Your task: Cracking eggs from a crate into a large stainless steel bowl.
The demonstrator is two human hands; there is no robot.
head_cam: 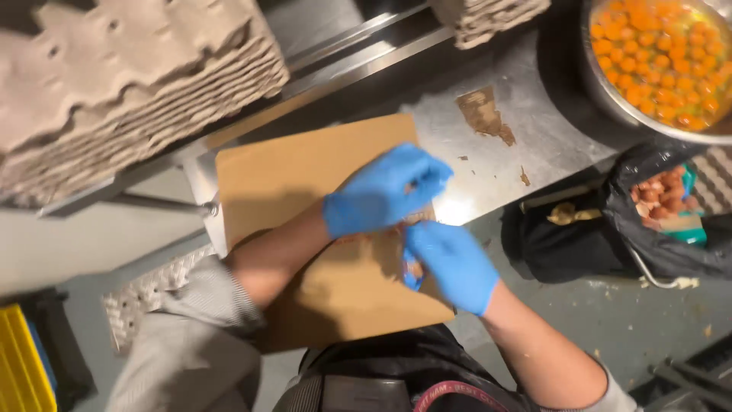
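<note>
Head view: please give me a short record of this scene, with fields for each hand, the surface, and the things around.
left hand: blue glove, fingers curled, over the cardboard sheet
right hand: blue glove, close to the left hand, fingers on a small item, too hidden to identify
surface: steel table, with brown stains
bowl: metal, upper right, full of egg yolks
egg trays: grey stack, upper left
bag: black, on the floor at right, eggshells inside
crate: yellow, lower left
</note>
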